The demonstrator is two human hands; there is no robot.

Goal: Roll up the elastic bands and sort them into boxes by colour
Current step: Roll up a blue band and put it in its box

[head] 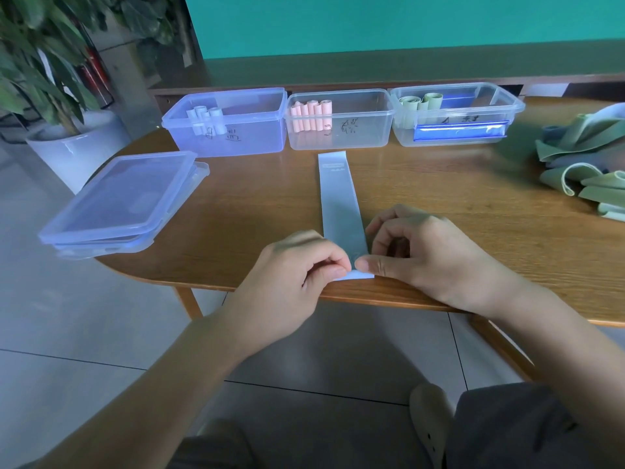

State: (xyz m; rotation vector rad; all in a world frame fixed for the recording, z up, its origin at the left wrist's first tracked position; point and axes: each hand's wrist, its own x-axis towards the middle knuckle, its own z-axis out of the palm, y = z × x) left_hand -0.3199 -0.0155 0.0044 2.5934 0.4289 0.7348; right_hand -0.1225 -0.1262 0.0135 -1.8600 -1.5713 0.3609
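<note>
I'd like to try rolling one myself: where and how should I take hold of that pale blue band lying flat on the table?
Take the pale blue band at its near short end, coming from the table edge nearest you. It lies flat and straight, pointing away, so only that end can be curled over. The left hand and right hand both pinch that end, one at each corner.

Handwritten black marks stand on the front walls of the three clear plastic boxes: the left box [233, 137], the middle box [348, 128] and the right box [456, 120]; none can be read. The pale blue flat elastic band [338, 194] bears a small printed label near its far end, too blurred to read.
</note>
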